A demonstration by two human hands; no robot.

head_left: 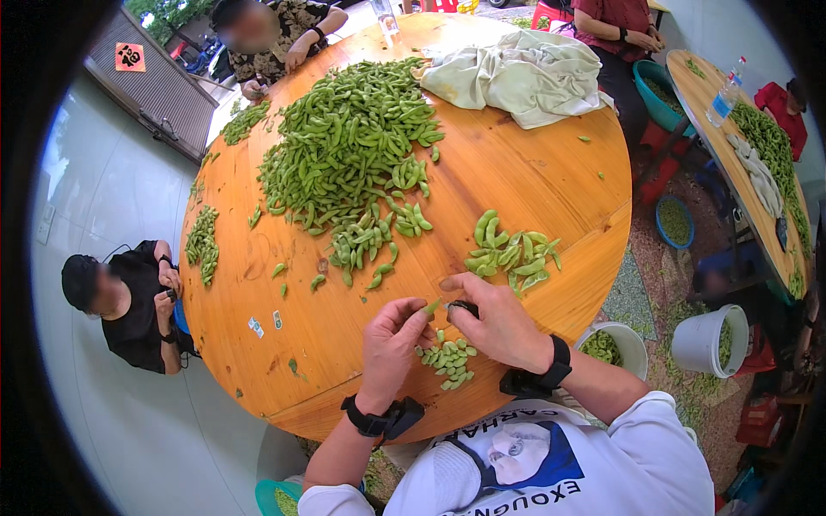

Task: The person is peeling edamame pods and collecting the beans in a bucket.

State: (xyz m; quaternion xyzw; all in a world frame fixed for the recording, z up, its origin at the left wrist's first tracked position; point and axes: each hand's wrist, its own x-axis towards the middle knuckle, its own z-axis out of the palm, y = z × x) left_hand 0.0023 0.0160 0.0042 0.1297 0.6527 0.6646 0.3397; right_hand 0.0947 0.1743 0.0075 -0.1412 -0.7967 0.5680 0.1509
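Note:
My left hand (390, 344) pinches a green edamame pod (432, 305) between thumb and fingertips above the table's near edge. Close beside it, my right hand (503, 325) is closed around a small dark tool (465, 307); its exact kind is hard to make out. Below the fingers lies a little heap of shelled light-green beans (447, 365). Just beyond my right hand is a loose pile of pale green pods (514, 254). Farther off, a large mound of edamame pods (344, 138) covers the middle of the round wooden table (551, 185).
A crumpled pale cloth (516, 73) and a clear bottle (385, 21) lie toward the far edge. Co-workers sit at the left (129, 301) and far left (271, 39). White buckets (632, 348) stand on the floor to my right, near a second table (714, 77).

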